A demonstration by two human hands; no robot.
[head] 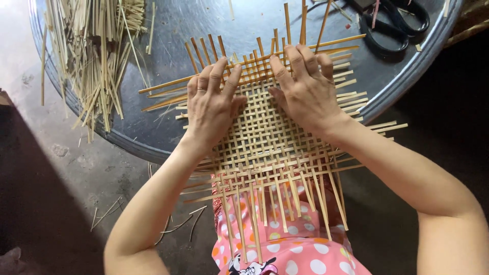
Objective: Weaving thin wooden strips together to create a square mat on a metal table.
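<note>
Under both open hands, left hand (214, 104) and right hand (305, 91), lies the woven mat (265, 147), apparently pressed flat.

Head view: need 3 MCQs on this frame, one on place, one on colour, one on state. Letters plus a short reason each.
1. Where does the bundle of loose bamboo strips lie?
A. On the round metal tray, on the left side of the picture
B. On the person's lap
C. Under the scissors

2. What colour are the handles of the scissors?
A. Red
B. Black
C. Yellow

3. What are the left hand and right hand doing?
A. Both hold the scissors
B. One is lifted clear of the work
C. Both press flat on the woven bamboo mat

Answers:
1 A, the strips are heaped on the tray's left part.
2 B, the loops at top right are black.
3 C, palms and fingers lie spread on the weave's far edge.
</note>
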